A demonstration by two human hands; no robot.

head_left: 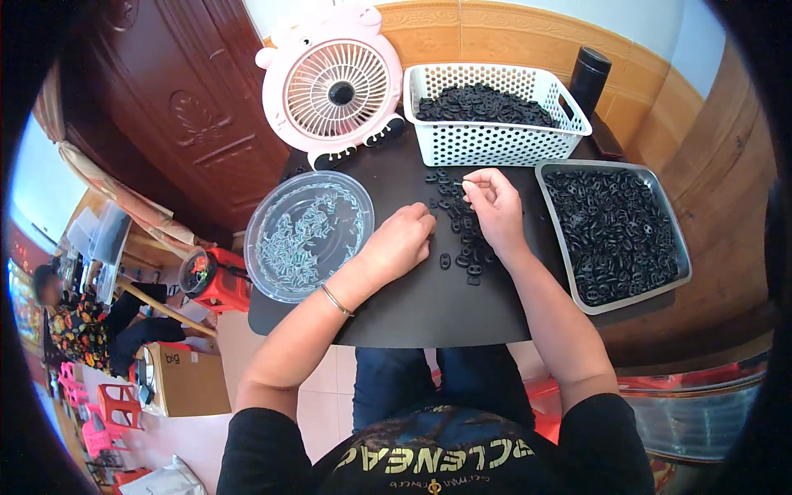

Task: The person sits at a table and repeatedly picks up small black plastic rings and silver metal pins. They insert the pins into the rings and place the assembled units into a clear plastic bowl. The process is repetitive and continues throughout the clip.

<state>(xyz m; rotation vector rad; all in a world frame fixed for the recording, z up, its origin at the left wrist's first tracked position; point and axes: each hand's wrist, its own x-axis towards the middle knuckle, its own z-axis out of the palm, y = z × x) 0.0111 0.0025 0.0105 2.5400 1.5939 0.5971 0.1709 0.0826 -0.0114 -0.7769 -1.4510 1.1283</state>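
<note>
Hands [402,242] [493,205] among loose black parts [462,247]

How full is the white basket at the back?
Roughly half full: black pieces cover the floor of the white basket, lying well below its rim.

My small black table [429,305] against tan wood-panelled wall [511,37], dark reddish carved door [177,115] to my left, pale tiled floor [330,388] under me, cardboard box [191,381] and pink plastic stools [103,412] lower left, daylight even.
</note>
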